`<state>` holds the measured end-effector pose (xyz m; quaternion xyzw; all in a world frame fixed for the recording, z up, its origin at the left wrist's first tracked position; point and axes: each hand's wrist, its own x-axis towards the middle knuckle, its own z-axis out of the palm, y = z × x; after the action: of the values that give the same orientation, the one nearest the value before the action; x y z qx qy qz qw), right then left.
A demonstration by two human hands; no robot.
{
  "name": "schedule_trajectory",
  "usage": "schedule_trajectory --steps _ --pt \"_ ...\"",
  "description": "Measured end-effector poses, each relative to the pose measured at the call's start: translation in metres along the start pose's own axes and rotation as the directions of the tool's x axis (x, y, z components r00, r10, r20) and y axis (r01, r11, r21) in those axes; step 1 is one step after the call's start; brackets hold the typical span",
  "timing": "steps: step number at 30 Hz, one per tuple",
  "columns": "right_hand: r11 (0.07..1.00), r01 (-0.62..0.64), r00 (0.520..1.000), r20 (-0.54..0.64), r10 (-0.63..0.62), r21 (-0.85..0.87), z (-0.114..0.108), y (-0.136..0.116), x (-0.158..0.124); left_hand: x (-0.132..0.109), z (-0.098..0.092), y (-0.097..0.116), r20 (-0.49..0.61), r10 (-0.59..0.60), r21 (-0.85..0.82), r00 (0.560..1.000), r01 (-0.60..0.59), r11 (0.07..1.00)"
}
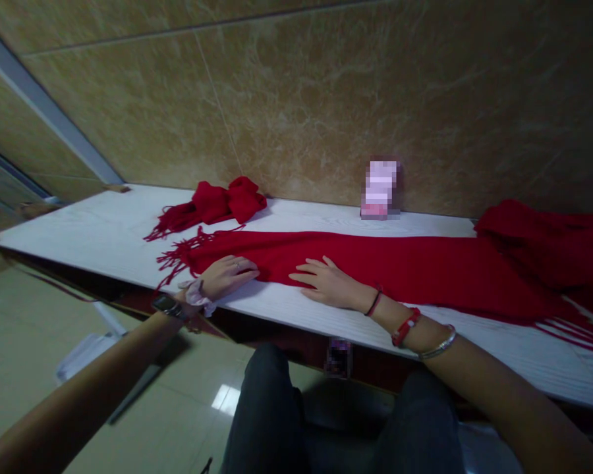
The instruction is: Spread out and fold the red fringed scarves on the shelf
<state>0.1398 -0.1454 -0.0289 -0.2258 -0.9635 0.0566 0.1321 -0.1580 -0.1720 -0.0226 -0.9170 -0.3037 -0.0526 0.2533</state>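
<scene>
A long red scarf lies spread lengthwise along the white table, its fringe fanned out at the left end. Near that fringe, my left hand rests on the scarf's front edge with its fingers stretched out and together. My right hand lies flat on the cloth farther right, fingers spread. Neither hand grips the fabric. Behind the fringe sits a bunched red scarf, its own tassels pointing left.
More red cloth is heaped at the table's right end. A pixelated pinkish object stands against the tan tiled wall. My knees are under the front edge. A pale stool-like object is on the floor at left.
</scene>
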Motion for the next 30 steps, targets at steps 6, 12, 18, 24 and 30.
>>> schedule_trajectory --steps 6,12,18,24,30 --pt "0.999 0.028 0.994 -0.102 -0.032 -0.042 0.003 -0.019 0.026 0.004 0.003 0.005 -0.107 -0.067 0.077 0.992 0.075 0.994" --pt "0.995 -0.004 0.997 -0.074 -0.003 -0.097 0.011 -0.037 0.059 0.005 0.008 0.007 -0.154 -0.145 0.041 0.977 0.153 0.987" --pt "0.992 -0.028 0.998 -0.065 0.020 -0.122 0.012 -0.036 0.060 0.003 0.012 0.007 -0.077 -0.197 0.001 0.977 0.198 0.980" --pt "0.993 -0.052 0.993 -0.113 0.039 -0.110 0.016 -0.032 0.063 0.002 0.009 0.006 -0.114 -0.172 0.000 0.978 0.174 0.985" --pt "0.992 -0.029 0.988 -0.154 0.010 -0.122 0.016 -0.034 0.063 0.001 0.005 0.007 -0.058 -0.179 0.046 0.982 0.181 0.982"
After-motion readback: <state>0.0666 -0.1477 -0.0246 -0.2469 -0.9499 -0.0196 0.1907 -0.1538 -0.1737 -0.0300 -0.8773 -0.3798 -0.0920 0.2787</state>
